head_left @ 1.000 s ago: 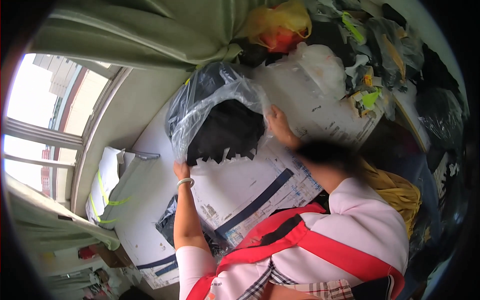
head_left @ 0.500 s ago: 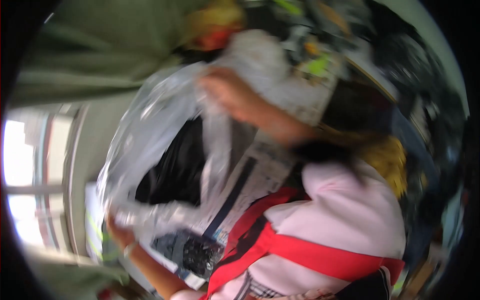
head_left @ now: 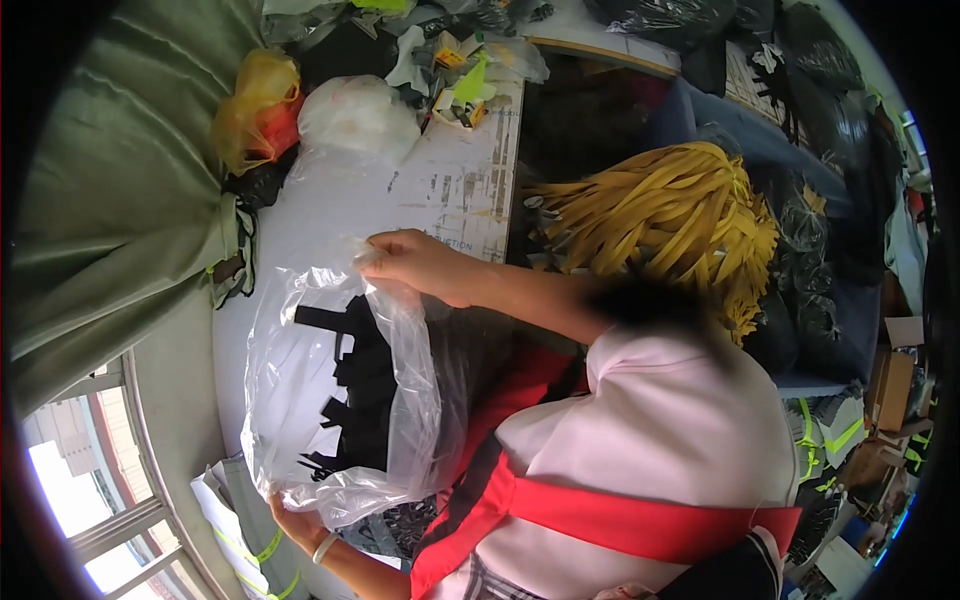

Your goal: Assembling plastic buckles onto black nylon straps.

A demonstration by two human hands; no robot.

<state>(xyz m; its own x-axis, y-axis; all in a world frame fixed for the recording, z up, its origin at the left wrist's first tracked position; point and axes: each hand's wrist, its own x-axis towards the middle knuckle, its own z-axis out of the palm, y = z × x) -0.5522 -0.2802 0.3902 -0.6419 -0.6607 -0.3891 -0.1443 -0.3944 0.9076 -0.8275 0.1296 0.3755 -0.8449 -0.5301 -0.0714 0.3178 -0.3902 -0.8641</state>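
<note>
A clear plastic bag (head_left: 415, 440) is spread over the white table (head_left: 330, 205), its mouth held wide. Inside lies a bundle of black fabric strips (head_left: 362, 395), with loose ends poking out to one side. My right hand (head_left: 405, 262) pinches the bag's rim at the far corner, fingers closed on the thin film. At the near corner my left hand (head_left: 300, 522), with a white bracelet at its wrist, grips the opposite part of the rim. Some of the left fingers are hidden by the plastic.
A white plastic bag (head_left: 360, 118) and a yellow bag (head_left: 255, 110) stand at the table's far end, with small boxes (head_left: 455, 105) beside them. Yellow strips (head_left: 660, 205) hang in a bunch right of my right arm. A green curtain (head_left: 120, 200) and a window are at left.
The bag has come lower and flatter onto the table, and the black strips show more plainly. Both hands keep hold of its rim. The whole view has shifted and is sharper.
</note>
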